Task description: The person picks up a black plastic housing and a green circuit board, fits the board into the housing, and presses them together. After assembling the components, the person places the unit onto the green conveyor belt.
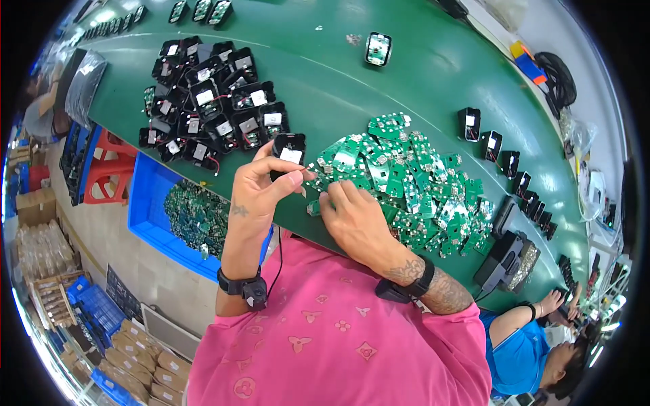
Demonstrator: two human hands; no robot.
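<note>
My left hand (257, 193) is closed around a small black plastic case (290, 143) with a pale block inside, holding it above the table's front edge. Its thumb and forefinger meet just below the case, near a thin reddish wire. My right hand (357, 218) is curled at the left side of a heap of green circuit boards (406, 179). What its fingers grip, if anything, is hidden under the hand. One small board (313, 208) lies just left of those fingers.
Many wired black cases (203, 98) are heaped at the left on the green table (318, 74). A lone case (378, 49) stands farther back. A blue bin (145, 203) of boards sits below the table edge. At right are a row of cases (492, 143) and a co-worker (525, 345).
</note>
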